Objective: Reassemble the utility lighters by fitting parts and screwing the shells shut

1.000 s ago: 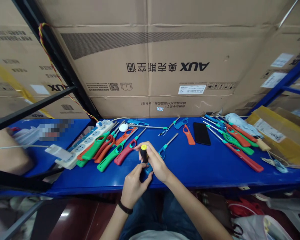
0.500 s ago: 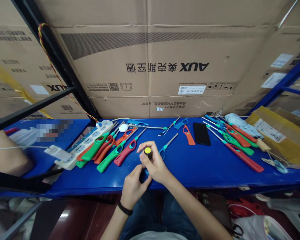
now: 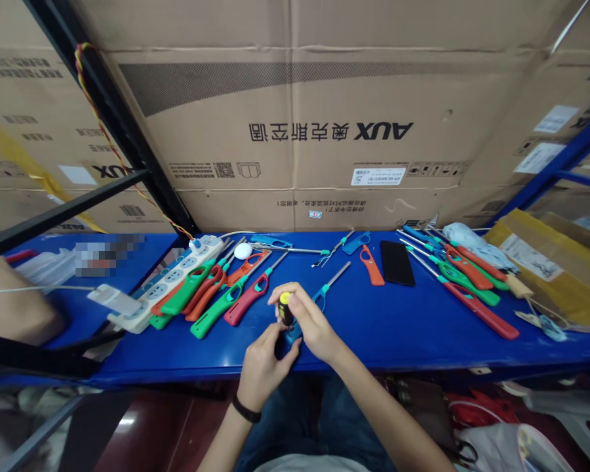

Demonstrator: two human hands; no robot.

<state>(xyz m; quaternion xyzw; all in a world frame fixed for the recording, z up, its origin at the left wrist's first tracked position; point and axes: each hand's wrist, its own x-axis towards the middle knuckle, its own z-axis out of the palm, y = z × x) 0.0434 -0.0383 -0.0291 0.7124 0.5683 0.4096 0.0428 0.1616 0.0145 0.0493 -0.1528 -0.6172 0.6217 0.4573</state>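
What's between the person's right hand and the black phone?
Head view: an orange plastic lighter body lies on the blue bench beside the black phone, between it and the right hand.

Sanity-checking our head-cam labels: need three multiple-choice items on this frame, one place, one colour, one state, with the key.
1. Place: where does the black smartphone lie on the blue bench, relative to the orange lighter shell?
A. Left of it
B. Right of it
C. On top of it

2. Colour: what colour is the end cap of the black screwdriver handle?
A. Red
B. White
C. Yellow

3. State: how is that handle placed?
A. Held up in the right hand
B. Lying flat on the bench
C. Standing alone on the bench

Key:
1. B, the phone lies just right of the shell.
2. C, the cap shows yellow above the black grip.
3. A, the right hand's fingers wrap it above the bench.
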